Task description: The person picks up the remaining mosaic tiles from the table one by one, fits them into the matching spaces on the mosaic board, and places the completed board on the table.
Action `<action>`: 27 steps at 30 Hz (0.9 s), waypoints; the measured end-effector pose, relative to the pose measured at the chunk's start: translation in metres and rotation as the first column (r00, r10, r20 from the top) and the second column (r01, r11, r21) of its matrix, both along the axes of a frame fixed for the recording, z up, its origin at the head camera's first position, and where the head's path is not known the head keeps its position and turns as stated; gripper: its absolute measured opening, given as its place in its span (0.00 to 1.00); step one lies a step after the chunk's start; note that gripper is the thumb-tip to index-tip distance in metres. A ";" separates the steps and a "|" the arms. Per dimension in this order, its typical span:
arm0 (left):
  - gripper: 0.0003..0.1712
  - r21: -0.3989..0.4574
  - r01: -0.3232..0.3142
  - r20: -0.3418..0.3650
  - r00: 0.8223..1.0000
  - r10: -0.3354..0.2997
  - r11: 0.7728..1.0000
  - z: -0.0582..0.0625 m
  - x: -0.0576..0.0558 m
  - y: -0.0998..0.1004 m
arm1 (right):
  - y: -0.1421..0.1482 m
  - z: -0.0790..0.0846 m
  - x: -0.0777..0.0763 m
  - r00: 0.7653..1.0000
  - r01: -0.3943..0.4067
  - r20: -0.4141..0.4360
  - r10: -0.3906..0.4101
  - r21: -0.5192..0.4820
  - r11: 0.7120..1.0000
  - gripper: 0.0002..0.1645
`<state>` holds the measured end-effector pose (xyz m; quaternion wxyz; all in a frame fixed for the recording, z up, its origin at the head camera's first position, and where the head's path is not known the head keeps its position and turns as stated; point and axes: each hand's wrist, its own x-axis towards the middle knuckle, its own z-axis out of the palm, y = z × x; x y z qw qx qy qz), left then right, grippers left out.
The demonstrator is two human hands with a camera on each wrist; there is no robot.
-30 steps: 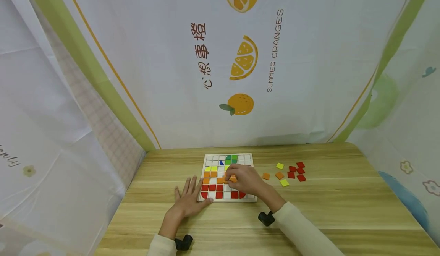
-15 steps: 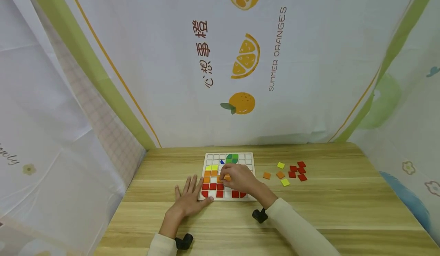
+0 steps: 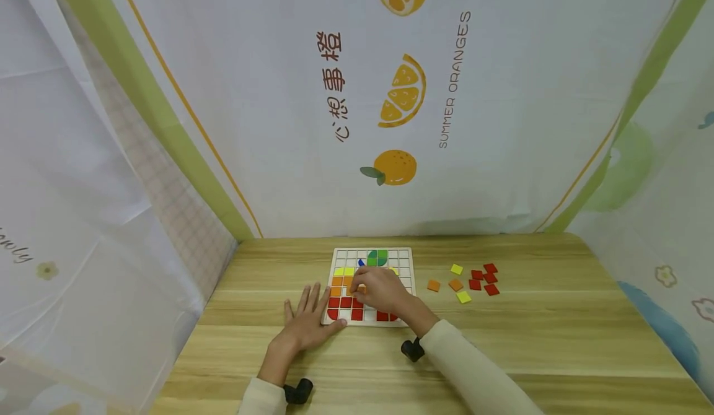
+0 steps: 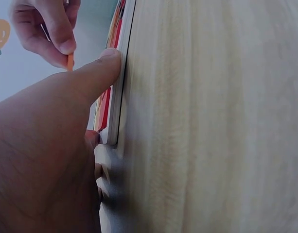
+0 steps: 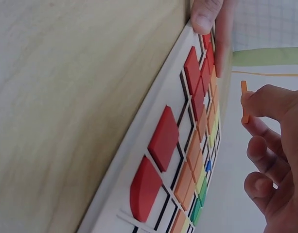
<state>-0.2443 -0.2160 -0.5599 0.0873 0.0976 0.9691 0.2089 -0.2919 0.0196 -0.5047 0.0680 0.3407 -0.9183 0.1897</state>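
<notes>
My right hand (image 3: 383,291) pinches a small orange square tile (image 5: 244,102) between thumb and forefinger, held on edge over the white grid board (image 3: 405,263). In the right wrist view the other fingers curl loosely behind it. Red, orange, yellow, green and blue tiles fill many of the board's cells, with white cells among them. My left hand (image 3: 305,329) lies spread at the board's left side. Its thumb (image 4: 109,63) rests on the near edge of the board, and its fingertips touch the left edge. The right hand hides the middle of the board in the head view.
Right of the board lie loose tiles on the wooden table (image 3: 558,322): several red tiles (image 3: 491,290), two yellow tiles (image 3: 463,297) and two orange tiles (image 3: 433,285). A printed white cloth (image 3: 279,155) hangs behind the table.
My right hand has moved a little left across the board, with the orange tile in its fingers. The left hand stays in place at the board's corner.
</notes>
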 end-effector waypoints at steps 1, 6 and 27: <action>0.57 -0.001 -0.001 0.001 1.000 0.001 1.000 0.000 0.000 0.000 | -0.001 -0.001 -0.001 1.000 0.003 0.001 -0.003 0.009 1.000 0.02; 0.57 0.004 -0.005 -0.004 1.000 0.005 1.000 0.001 0.001 0.001 | -0.005 -0.006 -0.004 1.000 0.022 0.013 -0.023 0.022 1.000 0.03; 0.58 -0.012 0.001 -0.002 1.000 -0.001 1.000 -0.006 -0.002 -0.001 | -0.020 -0.024 -0.007 0.998 0.059 -0.004 -0.059 0.082 0.995 0.07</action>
